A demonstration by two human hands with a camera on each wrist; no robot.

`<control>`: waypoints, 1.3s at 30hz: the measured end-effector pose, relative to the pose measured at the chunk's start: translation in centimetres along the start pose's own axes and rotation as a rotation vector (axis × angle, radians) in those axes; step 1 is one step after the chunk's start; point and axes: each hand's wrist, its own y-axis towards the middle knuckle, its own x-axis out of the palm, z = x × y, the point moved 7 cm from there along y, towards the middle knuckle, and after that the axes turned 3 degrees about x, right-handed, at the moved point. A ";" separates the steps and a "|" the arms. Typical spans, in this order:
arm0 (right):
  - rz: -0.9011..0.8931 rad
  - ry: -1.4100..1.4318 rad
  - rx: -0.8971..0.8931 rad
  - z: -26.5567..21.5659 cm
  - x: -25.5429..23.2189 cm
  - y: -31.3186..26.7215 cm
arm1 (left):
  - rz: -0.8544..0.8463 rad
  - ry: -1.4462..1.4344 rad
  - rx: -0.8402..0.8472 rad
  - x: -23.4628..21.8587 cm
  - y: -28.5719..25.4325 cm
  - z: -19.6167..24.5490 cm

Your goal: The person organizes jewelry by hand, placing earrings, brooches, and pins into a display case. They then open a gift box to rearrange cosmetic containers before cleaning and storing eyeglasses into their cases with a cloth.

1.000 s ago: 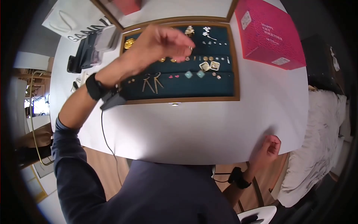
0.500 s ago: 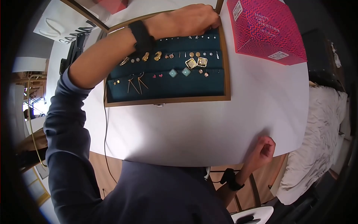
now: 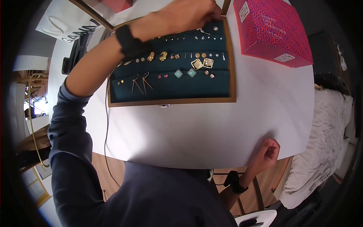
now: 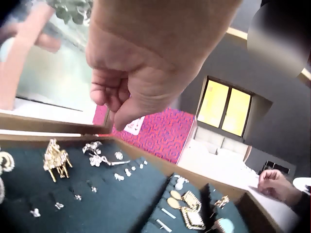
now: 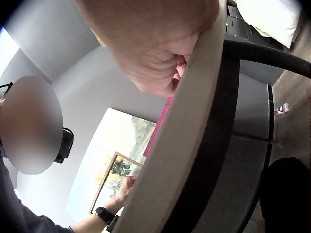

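Observation:
My left hand (image 3: 185, 17) is over the far right corner of the open jewelry box (image 3: 232, 75). In the left wrist view its fingers (image 4: 109, 92) are curled, with the thumb close against them just above the rim; no object shows between them. A round sparkling stud earring (image 4: 118, 155) sits on the dark green lining just below. Beside it are a silvery brooch-like piece (image 4: 97, 156) and a gold one (image 4: 57, 159). At the table's front right edge my right hand (image 3: 266, 153) rests, loosely curled and holding nothing.
Several earrings line the box, among them turquoise squares (image 3: 185, 73) and gold drops (image 3: 202, 63). A patterned pink box (image 3: 278, 36) stands close at its right. A white paper bag (image 3: 56, 26) and dark cases (image 3: 73, 56) are at left. A cable (image 3: 107, 128) crosses the table.
My left hand has gone from above the box's middle, with a small earring at its fingertips, to the far right corner, then slightly back. A round stud now shows there. The right hand stays put.

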 end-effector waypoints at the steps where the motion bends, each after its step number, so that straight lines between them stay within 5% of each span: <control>1: -0.004 -0.001 -0.008 -0.2 0.1 -0.1 | -0.001 -0.009 -0.071 -1.2 -0.5 -0.1; 5: -0.007 -0.006 -0.024 -0.3 0.3 0.1 | 0.087 0.019 -0.328 -8.1 -4.7 1.6; 7: -0.014 -0.007 -0.026 -0.4 0.3 0.0 | 0.210 0.062 -0.324 -10.8 -11.4 -1.2; 12: -0.017 0.017 -0.015 -0.7 0.6 -0.2 | 0.378 -0.115 -0.975 -16.4 -25.8 -1.6; 14: -0.024 0.020 -0.013 -1.0 1.0 -0.2 | 0.440 -0.090 -1.109 -15.8 -32.7 -1.5; 16: -0.036 0.004 -0.006 -1.1 1.0 -0.2 | 0.175 0.269 -0.947 -13.9 -37.6 0.2; 20: -0.051 -0.018 -0.011 -0.7 0.6 0.0 | 0.103 0.191 -1.130 -9.2 -44.6 4.1; 22: -0.041 0.017 -0.051 -0.2 1.0 0.2 | 0.056 0.263 -1.058 -7.5 -45.7 6.1; 24: -0.075 0.010 -0.069 -0.4 1.4 0.2 | -0.005 0.298 -1.176 -7.3 -43.3 8.1; 39: -0.141 -0.054 -0.113 0.9 1.3 1.2 | -0.022 0.319 -1.214 -7.6 -43.1 8.2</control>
